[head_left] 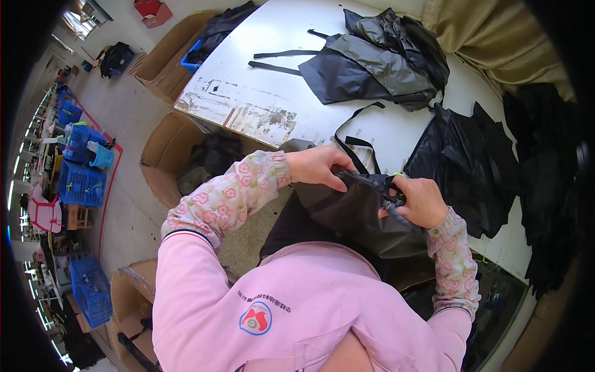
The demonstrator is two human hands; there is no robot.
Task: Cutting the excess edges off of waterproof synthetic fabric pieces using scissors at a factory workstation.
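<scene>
At the near table edge, my left hand [319,167] pinches the edge of a dark grey-brown fabric piece [347,208], which hangs over my lap. My right hand [421,201] is closed round the handles of a pair of scissors [396,191]. Their blades point left along the fabric edge, towards my left fingers; the blade tips are hard to make out. A black strap [359,141] loops up from beside my left hand onto the table.
On the white table [260,80] lie a heap of dark coated-fabric pieces [384,62] with straps and a black pile [465,167] at right. More black fabric [545,180] hangs beyond. Cardboard boxes [164,161] stand left; blue crates [83,183] line the floor.
</scene>
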